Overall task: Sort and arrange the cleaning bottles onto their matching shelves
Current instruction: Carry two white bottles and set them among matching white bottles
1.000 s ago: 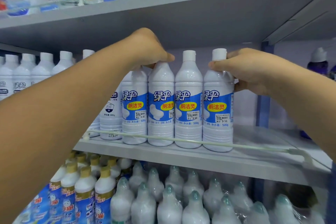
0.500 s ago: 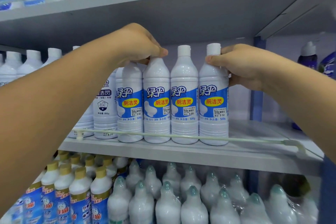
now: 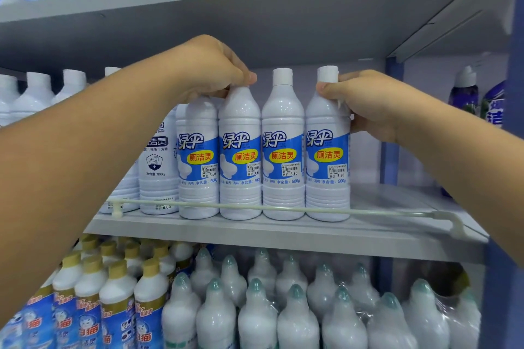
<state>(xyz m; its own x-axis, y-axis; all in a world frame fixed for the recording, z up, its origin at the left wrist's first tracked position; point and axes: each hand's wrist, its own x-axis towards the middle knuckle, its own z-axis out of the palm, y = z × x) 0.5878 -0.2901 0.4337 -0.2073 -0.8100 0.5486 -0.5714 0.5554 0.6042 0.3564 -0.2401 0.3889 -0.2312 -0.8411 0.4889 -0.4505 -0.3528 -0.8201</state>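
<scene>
Several white bottles with blue labels stand in a row at the front of the middle shelf [image 3: 283, 231]. My left hand [image 3: 209, 71] grips the tops of the two left bottles [image 3: 239, 156], hiding their caps. My right hand [image 3: 368, 102] holds the neck of the rightmost bottle [image 3: 327, 156], thumb just under its white cap. Between them a bottle [image 3: 283, 156] stands untouched, cap showing. All stand upright behind a thin guard rail [image 3: 283, 208].
Taller white 800 g bottles [image 3: 158, 167] fill the shelf's left part. Right of the row the shelf is bare up to a blue upright [image 3: 390, 122]; purple bottles [image 3: 463, 93] stand beyond. Below are gold-capped bottles [image 3: 93, 300] and shrink-wrapped teal-capped bottles [image 3: 283, 312]. More bottles stand on the top shelf.
Both hands keep their grips on the same bottles. The row has shifted slightly left in view as the camera moved.
</scene>
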